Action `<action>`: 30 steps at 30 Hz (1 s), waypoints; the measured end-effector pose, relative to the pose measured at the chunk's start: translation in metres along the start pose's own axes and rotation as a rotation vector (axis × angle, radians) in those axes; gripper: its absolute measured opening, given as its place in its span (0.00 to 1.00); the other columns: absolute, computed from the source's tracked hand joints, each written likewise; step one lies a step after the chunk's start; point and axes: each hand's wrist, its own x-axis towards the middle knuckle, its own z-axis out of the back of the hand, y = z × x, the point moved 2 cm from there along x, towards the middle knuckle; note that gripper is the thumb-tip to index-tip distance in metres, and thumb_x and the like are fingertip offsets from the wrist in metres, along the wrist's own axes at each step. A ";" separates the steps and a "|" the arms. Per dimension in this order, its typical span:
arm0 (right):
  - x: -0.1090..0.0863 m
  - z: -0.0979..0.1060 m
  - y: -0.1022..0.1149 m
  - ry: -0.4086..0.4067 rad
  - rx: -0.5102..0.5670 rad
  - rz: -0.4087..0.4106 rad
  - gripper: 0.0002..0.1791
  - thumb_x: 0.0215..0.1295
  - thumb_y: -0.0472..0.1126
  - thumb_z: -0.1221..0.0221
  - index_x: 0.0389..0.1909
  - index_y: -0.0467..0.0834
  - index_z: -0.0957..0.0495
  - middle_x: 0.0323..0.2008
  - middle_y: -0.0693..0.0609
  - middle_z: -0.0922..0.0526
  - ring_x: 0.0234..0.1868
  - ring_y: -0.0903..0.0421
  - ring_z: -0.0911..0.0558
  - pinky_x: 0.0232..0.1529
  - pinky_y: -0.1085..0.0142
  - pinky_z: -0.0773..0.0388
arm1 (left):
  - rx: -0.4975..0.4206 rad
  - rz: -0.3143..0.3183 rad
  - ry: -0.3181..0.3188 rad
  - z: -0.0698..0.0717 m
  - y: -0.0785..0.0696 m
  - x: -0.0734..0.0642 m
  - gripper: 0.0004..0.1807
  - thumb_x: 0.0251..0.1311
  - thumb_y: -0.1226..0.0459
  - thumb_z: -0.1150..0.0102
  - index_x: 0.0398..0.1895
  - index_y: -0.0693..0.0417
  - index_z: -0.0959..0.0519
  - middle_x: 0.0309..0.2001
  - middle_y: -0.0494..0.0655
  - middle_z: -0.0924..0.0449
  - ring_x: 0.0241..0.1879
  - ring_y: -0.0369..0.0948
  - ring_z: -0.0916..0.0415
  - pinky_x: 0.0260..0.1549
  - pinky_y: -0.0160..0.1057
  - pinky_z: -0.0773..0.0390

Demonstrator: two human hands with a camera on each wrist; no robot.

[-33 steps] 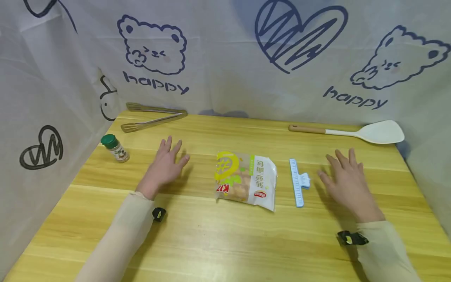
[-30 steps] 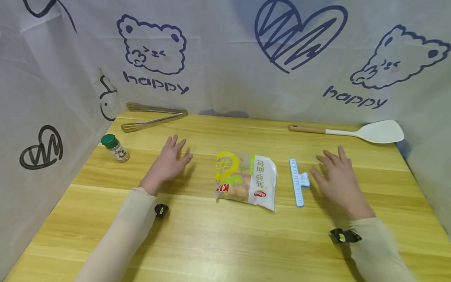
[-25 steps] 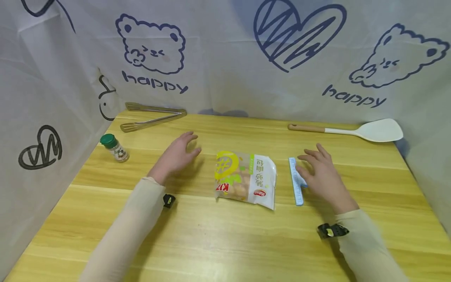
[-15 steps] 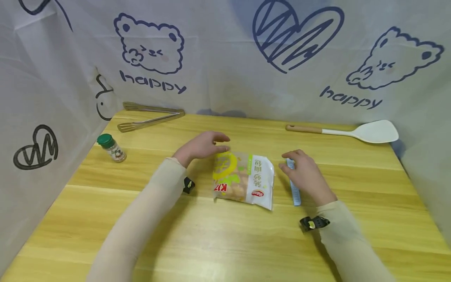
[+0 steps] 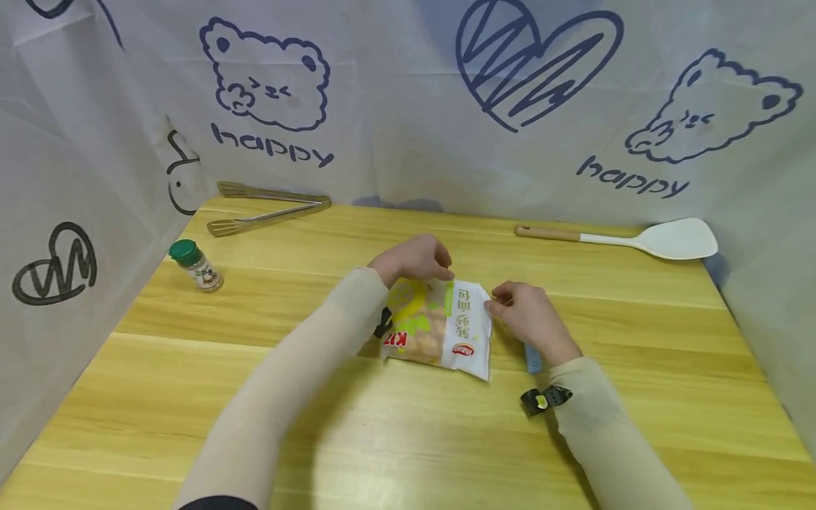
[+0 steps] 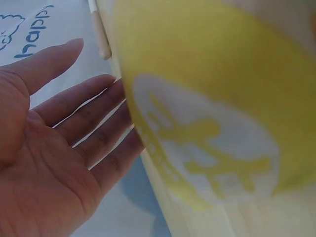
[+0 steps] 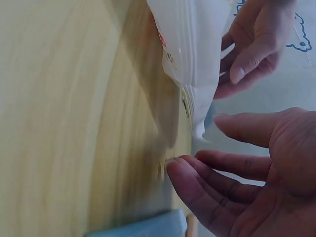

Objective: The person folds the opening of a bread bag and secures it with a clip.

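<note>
A printed bag of bread (image 5: 440, 326) lies in the middle of the wooden table, with a yellow-green pattern at one end and a white panel at the other. My left hand (image 5: 417, 258) is over the bag's far edge; in the left wrist view its fingers extend behind the yellow part and the thumb stands apart. Beside the bag's far right corner is my right hand (image 5: 528, 317), its thumb and fingers spread around the white corner with a gap in the right wrist view. A light blue bag clip (image 5: 533, 358) is mostly hidden beneath the right hand.
Metal tongs (image 5: 270, 207) lie at the back left, near a green-capped seasoning bottle (image 5: 196, 265). A white spatula (image 5: 676, 239) with a wooden handle rests at the back right. Drawn-on white cloth (image 5: 408, 127) stands behind the table.
Both hands have moved inward over the table to the bag, the left one rightward and the right one leftward past the clip. The bag and clip stay where they were.
</note>
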 end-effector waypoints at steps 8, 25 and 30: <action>0.007 -0.007 0.003 0.018 -0.023 -0.045 0.18 0.71 0.44 0.42 0.51 0.33 0.21 0.40 0.43 0.19 0.34 0.50 0.24 0.32 0.62 0.27 | 0.083 -0.011 0.036 -0.011 -0.008 0.007 0.13 0.67 0.63 0.39 0.46 0.64 0.17 0.43 0.53 0.17 0.40 0.43 0.25 0.41 0.37 0.25; 0.008 0.003 0.007 0.012 0.110 0.054 0.10 0.74 0.39 0.46 0.43 0.36 0.21 0.31 0.46 0.20 0.32 0.51 0.22 0.32 0.61 0.26 | 0.017 -0.045 -0.017 -0.004 -0.008 -0.004 0.06 0.68 0.65 0.42 0.34 0.58 0.19 0.34 0.48 0.21 0.33 0.41 0.28 0.33 0.35 0.27; 0.005 0.009 0.014 -0.011 0.190 0.062 0.10 0.75 0.39 0.47 0.43 0.36 0.22 0.33 0.44 0.19 0.36 0.47 0.18 0.34 0.61 0.22 | -0.074 -0.089 -0.033 0.006 -0.010 -0.016 0.06 0.67 0.66 0.41 0.34 0.60 0.18 0.32 0.49 0.21 0.28 0.40 0.29 0.28 0.34 0.26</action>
